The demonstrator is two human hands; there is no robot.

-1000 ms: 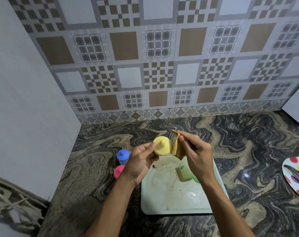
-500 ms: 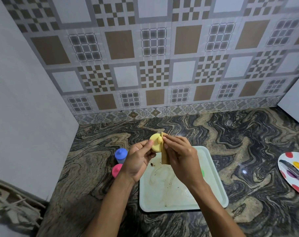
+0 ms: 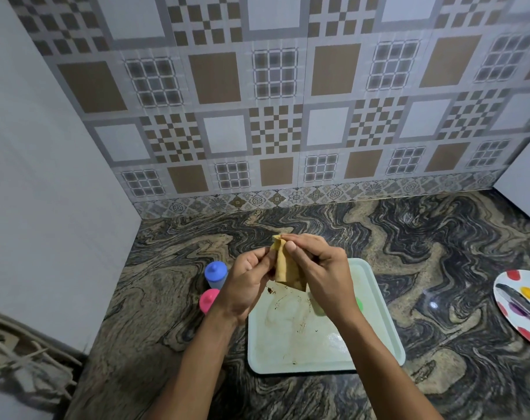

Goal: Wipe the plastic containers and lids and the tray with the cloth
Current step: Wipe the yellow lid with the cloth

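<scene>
While both hands are held above the far end of the tray (image 3: 379,322), the right hand (image 3: 321,268) pinches the tan cloth (image 3: 283,265) at its top; the left hand (image 3: 245,280) grips its left side, fingers curled. Tray lies on the table (image 3: 439,253), smeared brown. Blue-lidded container (image 3: 216,272) and pink container (image 3: 209,300) stand just left of it.

Dim, even indoor light. Small glare spot on the glossy swirled black-and-tan stone counter (image 3: 439,253). The patterned brown-and-grey tile wall (image 3: 276,86) bows at frame edges and looks slightly soft.
</scene>
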